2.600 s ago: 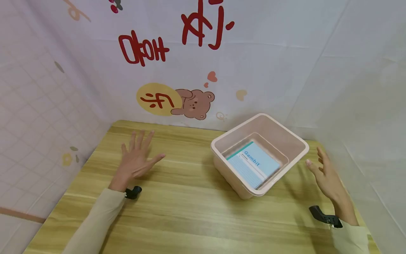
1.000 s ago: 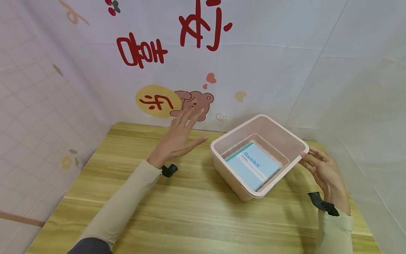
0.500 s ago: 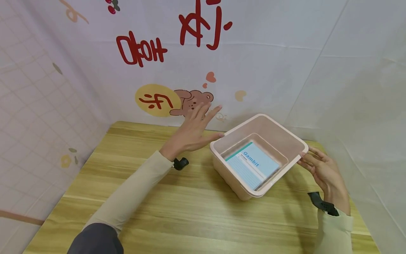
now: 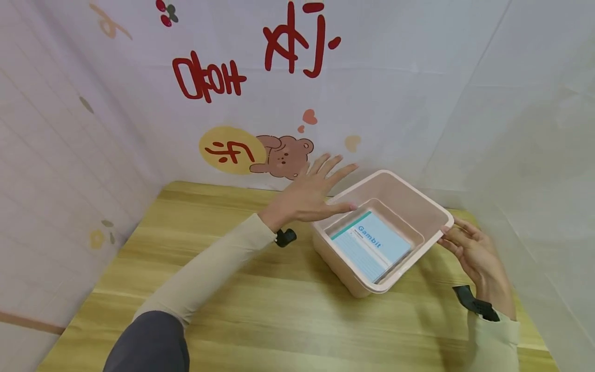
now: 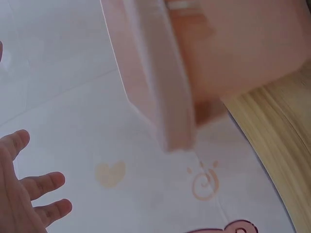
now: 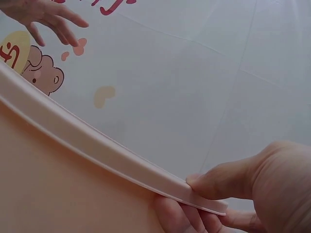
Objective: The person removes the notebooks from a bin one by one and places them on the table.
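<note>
A pale pink plastic basin (image 4: 341, 263) stands on the table, and a light blue notebook (image 4: 386, 237) marked "Gambit" lies flat on its bottom. My right hand (image 4: 479, 256) pinches the basin's right rim, thumb on top and fingers curled beneath, as the right wrist view shows up close. Above the basin's left rim hovers my left hand (image 4: 313, 194), fingers spread and holding nothing. In the left wrist view, several of its fingers (image 5: 46, 184) show beside the basin's rim (image 5: 167, 97), with a gap between.
The wooden table (image 4: 260, 310) meets a white cloth backdrop (image 4: 395, 103) printed with red characters and a bear (image 4: 283, 157). Cloth also walls off the left and right sides. The basin stands near the back right of the table.
From the table's left side my left hand has moved right, up to and over the basin's left rim. My right hand has reached in and taken hold of the right rim. The basin stays put.
</note>
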The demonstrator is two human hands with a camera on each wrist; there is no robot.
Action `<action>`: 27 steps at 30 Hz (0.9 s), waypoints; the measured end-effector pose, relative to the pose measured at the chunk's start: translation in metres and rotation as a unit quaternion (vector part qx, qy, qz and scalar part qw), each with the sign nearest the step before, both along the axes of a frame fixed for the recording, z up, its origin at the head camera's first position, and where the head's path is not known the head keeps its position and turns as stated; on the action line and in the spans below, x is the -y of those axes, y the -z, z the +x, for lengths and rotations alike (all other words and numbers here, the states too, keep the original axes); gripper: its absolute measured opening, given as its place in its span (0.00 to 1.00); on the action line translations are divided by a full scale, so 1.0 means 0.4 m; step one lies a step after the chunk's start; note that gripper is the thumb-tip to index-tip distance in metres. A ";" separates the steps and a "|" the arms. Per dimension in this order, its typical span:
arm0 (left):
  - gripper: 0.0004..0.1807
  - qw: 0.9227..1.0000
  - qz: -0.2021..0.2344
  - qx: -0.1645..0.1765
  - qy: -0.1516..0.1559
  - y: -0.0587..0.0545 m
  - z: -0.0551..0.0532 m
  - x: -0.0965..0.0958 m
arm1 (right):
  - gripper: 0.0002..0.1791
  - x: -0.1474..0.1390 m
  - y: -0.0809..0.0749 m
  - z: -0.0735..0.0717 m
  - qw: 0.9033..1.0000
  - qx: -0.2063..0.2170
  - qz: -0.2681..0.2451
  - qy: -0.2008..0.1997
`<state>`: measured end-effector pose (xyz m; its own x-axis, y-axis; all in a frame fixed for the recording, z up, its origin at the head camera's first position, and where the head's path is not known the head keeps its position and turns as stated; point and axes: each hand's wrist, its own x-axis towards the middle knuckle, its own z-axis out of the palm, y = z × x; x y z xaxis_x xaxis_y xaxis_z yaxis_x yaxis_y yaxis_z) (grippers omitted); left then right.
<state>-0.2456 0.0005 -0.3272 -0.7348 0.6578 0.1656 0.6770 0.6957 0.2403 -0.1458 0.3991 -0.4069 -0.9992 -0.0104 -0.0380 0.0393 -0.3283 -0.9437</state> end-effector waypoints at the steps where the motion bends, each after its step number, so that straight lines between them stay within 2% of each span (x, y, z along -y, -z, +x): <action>1: 0.49 1.000 -0.003 0.001 0.004 0.001 0.000 -0.012 | 0.20 -0.002 0.002 0.001 1.000 0.001 0.001 0.000; 6: 0.49 1.000 -0.017 -0.006 0.020 -0.005 -0.003 -0.061 | 0.22 -0.005 0.004 -0.002 1.000 0.004 0.008 0.002; 18: 0.48 0.996 -0.049 0.020 0.066 -0.032 -0.022 -0.185 | 0.21 -0.007 0.004 -0.012 1.000 0.004 -0.012 0.001; 22: 0.48 0.995 -0.063 0.036 0.071 -0.032 -0.024 -0.226 | 0.22 -0.006 0.006 -0.012 1.000 0.001 -0.013 0.001; 27: 0.49 0.992 -0.095 0.031 0.078 -0.016 -0.025 -0.281 | 0.21 -0.007 0.006 -0.010 1.000 0.000 -0.010 0.003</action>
<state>-0.2558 0.1131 -0.3207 -0.6266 0.7792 -0.0139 0.7680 0.6203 0.1594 -0.1496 0.4020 -0.4094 -0.9993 -0.0047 -0.0384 0.0376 -0.3470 -0.9371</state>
